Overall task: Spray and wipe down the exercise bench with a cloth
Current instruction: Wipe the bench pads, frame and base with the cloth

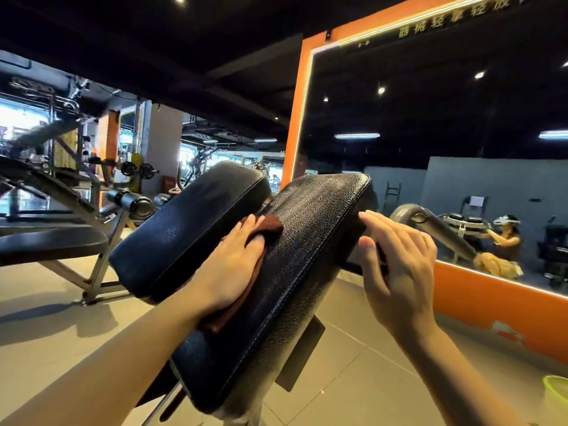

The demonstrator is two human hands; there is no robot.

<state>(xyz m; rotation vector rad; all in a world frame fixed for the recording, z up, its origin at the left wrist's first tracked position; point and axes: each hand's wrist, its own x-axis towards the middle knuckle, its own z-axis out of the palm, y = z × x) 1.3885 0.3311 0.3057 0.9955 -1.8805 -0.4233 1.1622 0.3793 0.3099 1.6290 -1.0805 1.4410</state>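
Two hands at work: left hand (236, 256) flat, fingers together, pressing brown cloth (264, 229) onto near bench pad (295, 272); right hand (396, 262) spread, bracing pad's right edge. Soft, limp cloth, probably light; best kept under the palm on slick, cracked vinyl.

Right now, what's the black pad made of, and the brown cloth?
The black pad looks like leather or vinyl: shiny, crackled grain, a stitched seam along its edge. The brown cloth under the left hand looks like soft, fuzzy, matte towelling, possibly microfibre.
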